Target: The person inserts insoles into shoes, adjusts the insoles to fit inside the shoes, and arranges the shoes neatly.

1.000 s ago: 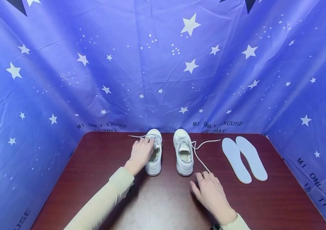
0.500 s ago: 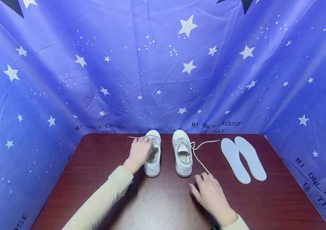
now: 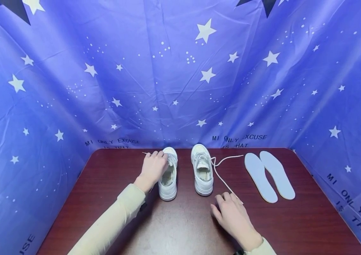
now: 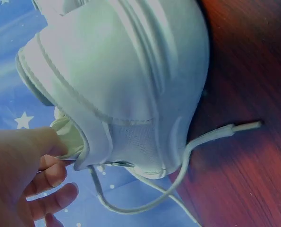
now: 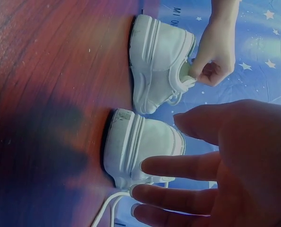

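The left white lace-up shoe stands on the table with its heel toward me. My left hand pinches its tongue at the opening; in the left wrist view, the thumb reaches inside the shoe. A loose lace hangs beside that shoe. To its right stands the matching shoe, its tongue showing and its long lace trailing right. My right hand hovers or rests near that lace, fingers spread and apart from the right shoe in the right wrist view.
Two white insoles, the left one and the right one, lie side by side at the table's right. A blue star-printed curtain closes in the dark red table at the back and sides.
The left shoe has slid slightly toward me with my left hand on it. My right hand and the right shoe stay nearly where they were; a lace end now shows beside the right fingers.
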Demonstrator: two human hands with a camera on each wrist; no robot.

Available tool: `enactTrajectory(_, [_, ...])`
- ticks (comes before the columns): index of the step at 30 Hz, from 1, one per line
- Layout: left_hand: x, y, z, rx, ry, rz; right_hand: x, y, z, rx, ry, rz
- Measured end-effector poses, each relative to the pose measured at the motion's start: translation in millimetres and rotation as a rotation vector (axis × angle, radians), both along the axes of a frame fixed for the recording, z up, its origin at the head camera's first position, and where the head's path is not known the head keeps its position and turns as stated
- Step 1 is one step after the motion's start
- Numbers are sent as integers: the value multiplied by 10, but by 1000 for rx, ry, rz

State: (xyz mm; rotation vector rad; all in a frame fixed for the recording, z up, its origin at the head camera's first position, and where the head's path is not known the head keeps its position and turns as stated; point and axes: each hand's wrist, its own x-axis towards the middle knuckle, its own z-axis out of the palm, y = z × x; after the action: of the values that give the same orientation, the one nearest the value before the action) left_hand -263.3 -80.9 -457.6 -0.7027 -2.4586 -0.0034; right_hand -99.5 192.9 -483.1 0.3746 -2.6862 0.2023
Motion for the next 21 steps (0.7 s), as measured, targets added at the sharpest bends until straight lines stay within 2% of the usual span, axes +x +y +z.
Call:
enactTrajectory(9, [168, -65, 18, -12, 19, -34, 0, 12, -18, 24, 18, 15])
enactTrajectory(21, [500, -139, 90, 35, 43, -71, 22, 12, -13, 32, -37, -7])
